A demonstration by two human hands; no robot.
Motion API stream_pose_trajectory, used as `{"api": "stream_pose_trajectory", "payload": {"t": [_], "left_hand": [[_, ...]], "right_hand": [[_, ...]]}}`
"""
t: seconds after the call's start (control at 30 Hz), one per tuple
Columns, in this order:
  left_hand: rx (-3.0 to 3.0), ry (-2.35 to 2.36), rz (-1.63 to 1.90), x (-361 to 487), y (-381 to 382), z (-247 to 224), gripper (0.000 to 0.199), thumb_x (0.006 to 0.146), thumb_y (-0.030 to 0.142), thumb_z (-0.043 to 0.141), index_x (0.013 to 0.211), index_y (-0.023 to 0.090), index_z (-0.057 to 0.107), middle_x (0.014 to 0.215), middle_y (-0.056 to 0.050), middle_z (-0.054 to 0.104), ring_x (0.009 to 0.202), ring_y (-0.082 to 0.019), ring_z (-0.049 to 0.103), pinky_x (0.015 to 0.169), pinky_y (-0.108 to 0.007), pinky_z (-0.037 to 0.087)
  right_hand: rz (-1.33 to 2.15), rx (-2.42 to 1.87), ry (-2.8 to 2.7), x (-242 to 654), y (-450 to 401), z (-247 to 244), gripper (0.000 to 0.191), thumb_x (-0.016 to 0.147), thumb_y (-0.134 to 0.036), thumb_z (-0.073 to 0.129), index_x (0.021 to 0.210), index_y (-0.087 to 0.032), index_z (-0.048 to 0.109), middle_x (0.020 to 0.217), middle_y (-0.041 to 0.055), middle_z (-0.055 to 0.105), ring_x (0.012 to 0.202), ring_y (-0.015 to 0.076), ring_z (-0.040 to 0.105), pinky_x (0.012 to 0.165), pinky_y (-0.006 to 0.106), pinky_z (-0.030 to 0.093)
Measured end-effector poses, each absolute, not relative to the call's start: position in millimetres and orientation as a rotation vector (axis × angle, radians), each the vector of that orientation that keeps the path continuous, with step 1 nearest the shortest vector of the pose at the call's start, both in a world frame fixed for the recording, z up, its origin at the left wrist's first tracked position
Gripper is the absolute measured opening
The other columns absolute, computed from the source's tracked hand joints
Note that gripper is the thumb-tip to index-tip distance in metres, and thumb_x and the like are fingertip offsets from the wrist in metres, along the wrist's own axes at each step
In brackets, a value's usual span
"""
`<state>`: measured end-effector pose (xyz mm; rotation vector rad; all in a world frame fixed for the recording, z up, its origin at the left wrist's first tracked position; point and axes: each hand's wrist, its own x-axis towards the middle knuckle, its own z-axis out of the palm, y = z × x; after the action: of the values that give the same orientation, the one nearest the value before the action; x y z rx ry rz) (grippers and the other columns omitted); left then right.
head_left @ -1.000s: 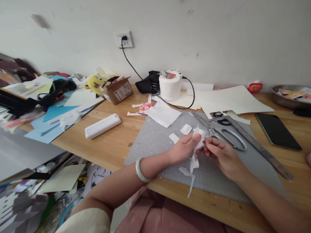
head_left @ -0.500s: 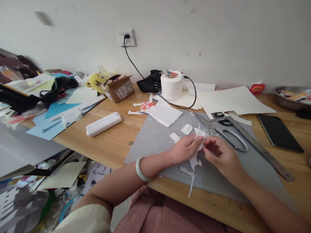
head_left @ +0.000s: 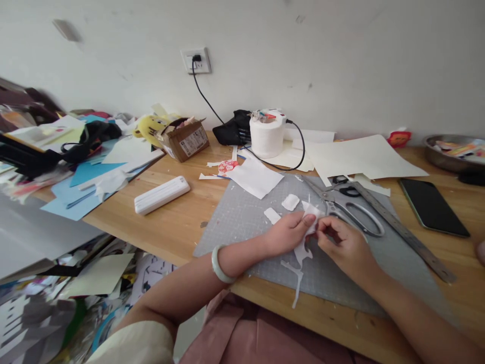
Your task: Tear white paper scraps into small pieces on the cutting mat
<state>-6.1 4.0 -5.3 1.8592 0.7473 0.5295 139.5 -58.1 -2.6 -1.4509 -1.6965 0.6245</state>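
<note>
My left hand (head_left: 290, 232) is closed around a torn white tissue-like paper (head_left: 302, 253), thumb on top. Ragged ends of it stick out above and below my fingers. Against its right edge, my right hand (head_left: 343, 245) pinches with thumb and forefinger; what lies between those fingertips is too small to make out. Both hands are over a grey cutting mat (head_left: 231, 222). Two small white paper pieces, one squarish (head_left: 290, 202) and one oblong (head_left: 272, 216), lie just beyond my left hand. A thin torn paper strip (head_left: 297, 288) hangs near the mat's front edge.
Large scissors (head_left: 366, 222) and a steel ruler (head_left: 409, 232) lie beyond my right hand. A phone (head_left: 434, 207) is farther right. Behind stand a white paper roll (head_left: 266, 139) and a small cardboard box (head_left: 184, 141). A white oblong case (head_left: 162, 194) lies left of the mat.
My right hand's fingertips have curled closer together at the paper's edge. My left hand stays in place holding the paper. The view has shifted very slightly.
</note>
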Motion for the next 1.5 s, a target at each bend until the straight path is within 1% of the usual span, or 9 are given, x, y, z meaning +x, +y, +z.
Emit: {"api": "stream_pose_trajectory", "payload": {"t": [0.13, 0.3, 0.63, 0.73, 0.93, 1.03, 1.23, 1.37, 1.5], "left_hand": [[1.861, 0.737, 0.521, -6, 5, -6, 0.042, 0.090, 0.042, 0.023, 0.066, 0.015, 0.045, 0.062, 0.001, 0.047, 0.061, -0.010, 0.044, 0.061, -0.021, 0.038], [1.859, 0.741, 0.526, -6, 5, -7, 0.042, 0.089, 0.043, 0.023, 0.066, 0.015, 0.045, 0.062, 0.001, 0.047, 0.061, -0.010, 0.044, 0.060, -0.021, 0.038], [1.843, 0.709, 0.525, -8, 5, -7, 0.041, 0.089, 0.044, 0.024, 0.069, 0.015, 0.046, 0.064, 0.001, 0.047, 0.063, -0.009, 0.044, 0.062, -0.021, 0.039], [1.840, 0.729, 0.559, -7, 4, -7, 0.040, 0.089, 0.044, 0.025, 0.068, 0.015, 0.044, 0.064, 0.002, 0.045, 0.062, -0.009, 0.042, 0.060, -0.021, 0.037], [1.848, 0.770, 0.611, -6, 3, -6, 0.041, 0.089, 0.046, 0.023, 0.068, 0.016, 0.042, 0.065, 0.002, 0.041, 0.062, -0.009, 0.040, 0.058, -0.021, 0.036], [1.857, 0.767, 0.610, -5, 2, -6, 0.040, 0.089, 0.044, 0.023, 0.067, 0.016, 0.042, 0.065, 0.001, 0.042, 0.063, -0.009, 0.041, 0.060, -0.021, 0.037], [1.796, 0.689, 0.656, -2, -1, -5, 0.037, 0.089, 0.042, 0.025, 0.067, 0.016, 0.041, 0.065, 0.002, 0.043, 0.062, -0.009, 0.041, 0.061, -0.022, 0.036], [1.684, 0.619, 0.665, -1, -1, -4, 0.038, 0.089, 0.044, 0.026, 0.067, 0.016, 0.041, 0.062, 0.003, 0.041, 0.057, -0.008, 0.038, 0.057, -0.021, 0.034], [1.583, 0.662, 0.659, -1, 1, -8, 0.039, 0.088, 0.047, 0.025, 0.066, 0.017, 0.038, 0.060, 0.003, 0.039, 0.054, -0.008, 0.036, 0.054, -0.021, 0.032]], "right_hand": [[0.589, -1.460, -1.710, 136, -58, 0, 0.008, 0.071, -0.016, 0.047, 0.067, -0.022, 0.048, 0.061, -0.0023, 0.054, 0.056, 0.0145, 0.053, 0.054, 0.025, 0.041], [0.592, -1.449, -1.708, 135, -58, 0, 0.005, 0.073, -0.018, 0.048, 0.072, -0.022, 0.049, 0.065, -0.0009, 0.058, 0.059, 0.0150, 0.056, 0.056, 0.026, 0.044], [0.606, -1.432, -1.686, 133, -59, 2, 0.007, 0.073, -0.016, 0.049, 0.072, -0.022, 0.051, 0.063, -0.0020, 0.058, 0.056, 0.0138, 0.055, 0.053, 0.025, 0.044], [0.602, -1.424, -1.651, 133, -60, -1, 0.005, 0.074, -0.018, 0.050, 0.077, -0.022, 0.051, 0.067, -0.0011, 0.058, 0.060, 0.0144, 0.056, 0.057, 0.025, 0.046], [0.610, -1.411, -1.601, 136, -59, -8, 0.011, 0.073, -0.019, 0.054, 0.084, -0.022, 0.052, 0.076, 0.0013, 0.059, 0.070, 0.0166, 0.057, 0.066, 0.028, 0.047], [0.611, -1.415, -1.590, 136, -58, -7, 0.010, 0.072, -0.018, 0.054, 0.081, -0.022, 0.053, 0.075, 0.0009, 0.059, 0.069, 0.0168, 0.056, 0.066, 0.029, 0.046], [0.689, -1.403, -1.523, 133, -59, -1, 0.008, 0.067, -0.014, 0.056, 0.067, -0.022, 0.055, 0.064, -0.0020, 0.054, 0.062, 0.0154, 0.052, 0.063, 0.027, 0.043], [0.853, -1.363, -1.369, 132, -58, 1, 0.006, 0.072, -0.025, 0.053, 0.067, -0.022, 0.052, 0.061, -0.0014, 0.053, 0.058, 0.0150, 0.053, 0.056, 0.026, 0.044], [0.999, -1.312, -1.170, 139, -52, 3, 0.014, 0.077, -0.034, 0.046, 0.071, -0.022, 0.050, 0.069, 0.0010, 0.056, 0.063, 0.0153, 0.055, 0.059, 0.028, 0.048]]}}
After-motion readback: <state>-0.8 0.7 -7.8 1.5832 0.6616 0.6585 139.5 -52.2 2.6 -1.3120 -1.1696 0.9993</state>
